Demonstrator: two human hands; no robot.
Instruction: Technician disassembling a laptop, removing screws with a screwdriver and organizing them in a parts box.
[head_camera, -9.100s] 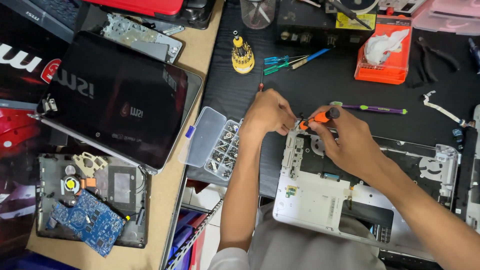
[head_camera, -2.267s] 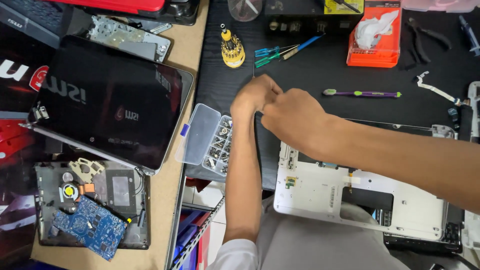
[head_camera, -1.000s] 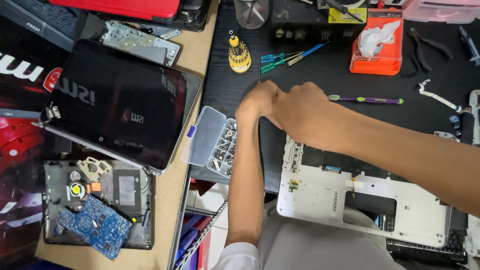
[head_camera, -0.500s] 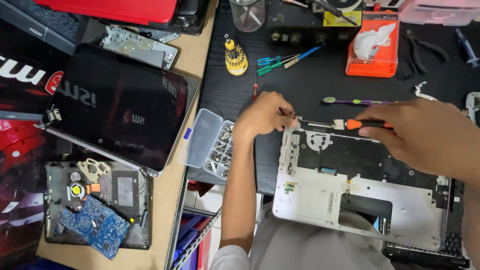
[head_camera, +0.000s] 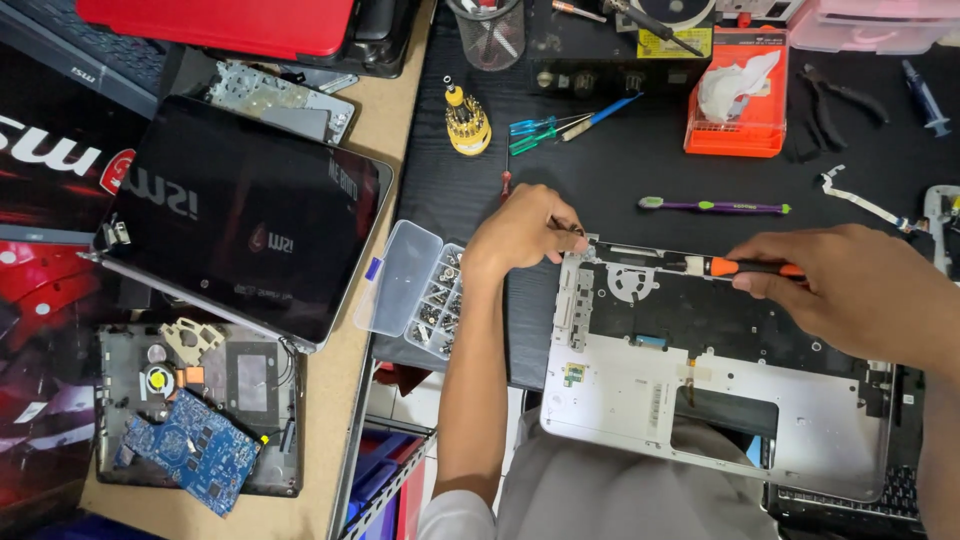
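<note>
Head view: right hand (head_camera: 850, 290) grips an orange-handled screwdriver (head_camera: 700, 266), laid across the laptop case (head_camera: 620, 385). Left hand (head_camera: 520, 235) pinches at its tip, apparently holding a screw; screw tray (head_camera: 415, 290) nearby.

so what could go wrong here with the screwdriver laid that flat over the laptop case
The right hand holds the orange-handled screwdriver almost flat, its tip at the top left corner of the silver laptop case where the left hand pinches; a slip could jab those fingers or scratch the case.

The open screw box sits by the left forearm at the black mat's edge; a nudge might spill it.
</note>
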